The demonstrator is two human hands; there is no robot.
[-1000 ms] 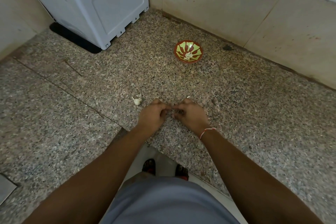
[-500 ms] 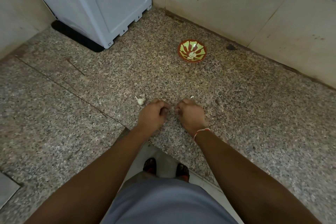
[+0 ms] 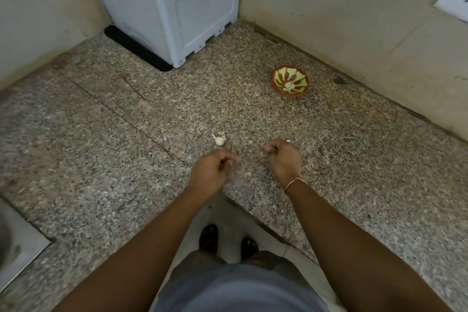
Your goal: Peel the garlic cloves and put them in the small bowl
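The small bowl (image 3: 290, 80) stands on the granite worktop (image 3: 101, 159), near the back wall, with pale peeled cloves (image 3: 289, 86) inside. An unpeeled garlic piece (image 3: 219, 140) lies on the worktop well in front of the bowl, to its left. Just in front of that piece, the left hand (image 3: 211, 172) has its fingers curled; whether it holds anything cannot be told. The right hand (image 3: 285, 159), apart from the left, is curled likewise, a pale scrap showing at its knuckles; its contents cannot be told. A white appliance (image 3: 164, 7) stands left of the bowl.
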